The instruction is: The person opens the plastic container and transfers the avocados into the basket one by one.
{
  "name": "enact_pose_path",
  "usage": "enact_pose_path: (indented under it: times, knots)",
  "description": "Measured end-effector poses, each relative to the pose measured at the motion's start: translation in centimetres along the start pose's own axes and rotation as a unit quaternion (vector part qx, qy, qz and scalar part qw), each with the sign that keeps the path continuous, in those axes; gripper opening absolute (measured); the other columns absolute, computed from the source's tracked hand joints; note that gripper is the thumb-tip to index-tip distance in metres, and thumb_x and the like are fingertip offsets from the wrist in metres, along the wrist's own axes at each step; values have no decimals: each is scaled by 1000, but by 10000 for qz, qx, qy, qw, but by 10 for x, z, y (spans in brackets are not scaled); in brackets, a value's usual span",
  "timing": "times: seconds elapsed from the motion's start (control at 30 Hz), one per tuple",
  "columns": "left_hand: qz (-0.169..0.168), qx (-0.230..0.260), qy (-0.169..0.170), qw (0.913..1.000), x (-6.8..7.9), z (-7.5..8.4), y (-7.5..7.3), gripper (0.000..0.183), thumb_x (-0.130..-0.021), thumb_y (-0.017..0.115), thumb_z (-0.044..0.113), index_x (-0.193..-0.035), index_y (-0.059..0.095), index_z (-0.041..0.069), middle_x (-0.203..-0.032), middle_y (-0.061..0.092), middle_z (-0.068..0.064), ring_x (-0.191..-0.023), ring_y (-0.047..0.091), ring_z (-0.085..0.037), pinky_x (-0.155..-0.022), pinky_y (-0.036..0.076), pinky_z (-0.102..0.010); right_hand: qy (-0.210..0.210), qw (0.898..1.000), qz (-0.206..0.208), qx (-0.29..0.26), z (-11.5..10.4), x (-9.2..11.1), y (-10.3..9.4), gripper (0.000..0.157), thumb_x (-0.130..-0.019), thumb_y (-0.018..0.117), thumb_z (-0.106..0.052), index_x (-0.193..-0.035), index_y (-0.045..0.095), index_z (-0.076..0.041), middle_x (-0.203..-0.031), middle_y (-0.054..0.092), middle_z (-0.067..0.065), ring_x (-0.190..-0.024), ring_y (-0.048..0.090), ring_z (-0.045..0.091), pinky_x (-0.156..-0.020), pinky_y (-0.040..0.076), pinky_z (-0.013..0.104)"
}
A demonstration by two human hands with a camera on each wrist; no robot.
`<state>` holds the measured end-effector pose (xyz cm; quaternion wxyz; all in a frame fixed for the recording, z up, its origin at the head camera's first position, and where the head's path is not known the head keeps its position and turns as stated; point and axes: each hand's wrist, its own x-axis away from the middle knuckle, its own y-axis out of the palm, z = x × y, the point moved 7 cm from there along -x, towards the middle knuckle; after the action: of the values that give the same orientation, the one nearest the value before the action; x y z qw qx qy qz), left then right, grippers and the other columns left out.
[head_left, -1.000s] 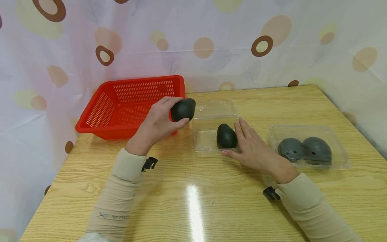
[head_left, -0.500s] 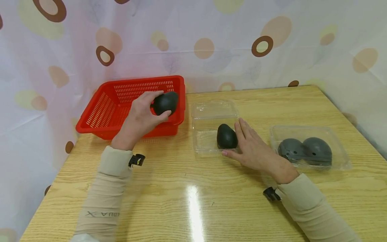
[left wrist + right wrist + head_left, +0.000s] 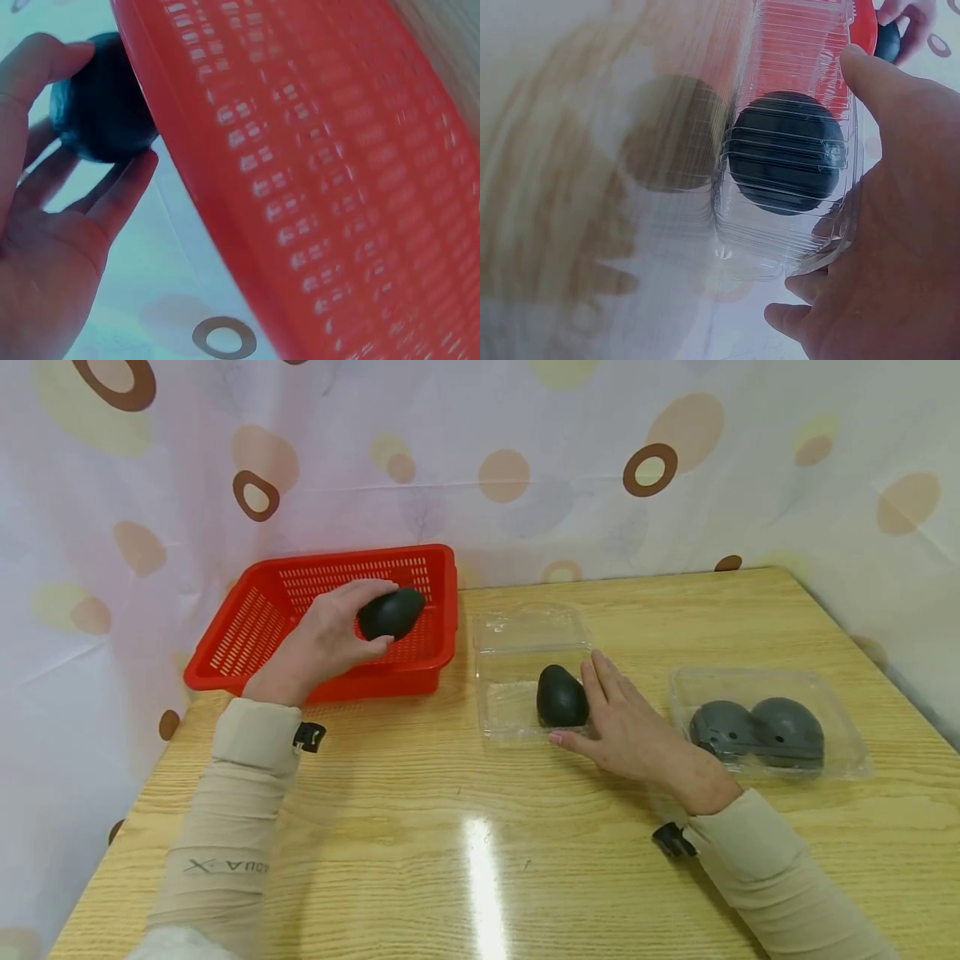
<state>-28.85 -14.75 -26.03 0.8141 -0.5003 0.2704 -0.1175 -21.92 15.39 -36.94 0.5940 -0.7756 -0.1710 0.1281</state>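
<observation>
My left hand grips a dark avocado between thumb and fingers, above the right part of the red plastic basket. In the left wrist view the basket's rim hides part of the avocado. A clear hinged plastic container lies with its lid back beside the basket. Inside it, on the right side, sits a second avocado. With its fingers straight along the right wall and thumb at the front edge, my right hand rests against that container.
Another clear container stands at the right, with two dark rounded fruits under its plastic. All of it rests on a wooden table, with a patterned curtain hanging behind.
My left hand has carried the avocado leftward, from between the basket and the container to over the basket. My right hand and the containers have stayed in place.
</observation>
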Motion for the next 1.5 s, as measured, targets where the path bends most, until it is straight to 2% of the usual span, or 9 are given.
enact_pose_path:
  times: [0.3,0.47,0.6,0.77,0.87,1.07,1.23,1.4,1.5]
  knots:
    - [-1348,-394,102,9900,-8,-10,18,55,-74,72,13,-124,50,16,-123,52,-3,-107,48,-21,-92,44,-41,75,10000,-24,-18,1,1,0,106,-77,36,-73,-142,-5,0,-149,-13,18,-138,-1,34,-108,14,53]
    - [-1752,-415,176,9835,-15,-14,27,51,-73,73,9,-120,54,14,-120,55,-3,-106,49,-22,-90,45,-40,100,9999,14,-9,3,2,-1,107,-76,36,-73,-142,-5,1,-149,-13,18,-138,0,35,-108,15,53]
    - [-2056,-291,-108,9781,-20,-21,34,50,-73,72,8,-119,56,18,-118,55,-3,-105,49,-23,-89,46,-41,138,9999,-29,-63,4,3,1,106,-77,36,-72,-142,-6,0,-148,-15,17,-138,-1,34,-108,14,53]
    - [-2591,-267,-633,9634,-20,-28,44,49,-76,68,5,-120,55,22,-119,52,-4,-106,46,-25,-89,46,-42,158,9998,-28,-141,1,4,4,105,-78,38,-71,-142,-7,-2,-149,-15,15,-138,0,33,-108,14,52]
    - [-2818,-363,-747,9559,-17,-32,48,47,-78,64,3,-120,55,22,-118,52,-4,-105,45,-25,-90,44,-42,123,9998,27,-156,-2,4,4,104,-78,38,-71,-142,-6,-2,-149,-14,15,-138,0,33,-109,15,51]
    - [-2962,-488,-908,9495,-10,-43,52,47,-81,59,3,-122,54,26,-118,53,-1,-105,45,-23,-90,42,-40,95,9999,42,-125,-6,2,2,105,-77,36,-72,-142,-6,-2,-149,-14,14,-138,0,32,-109,15,50]
    - [-2947,-424,-926,9501,-11,-44,52,49,-81,54,-1,-123,53,23,-120,52,-5,-106,45,-26,-90,42,-43,124,9998,-47,-126,-6,1,0,106,-77,36,-73,-142,-8,-2,-149,-15,15,-138,0,33,-109,15,50]
    - [-2869,-259,-1198,9501,-10,-44,48,49,-83,52,1,-126,49,24,-122,48,-6,-104,44,-25,-85,43,-39,96,9998,-95,-157,-6,1,1,106,-77,36,-72,-142,-9,-1,-148,-17,15,-138,-1,34,-108,15,51]
    - [-2701,-181,-1226,9548,-11,-39,41,46,-85,52,4,-127,46,24,-127,45,-6,-106,43,-24,-85,43,-38,78,9998,-85,-175,-6,1,1,106,-77,37,-72,-142,-8,-1,-148,-17,14,-138,-1,34,-108,15,51]
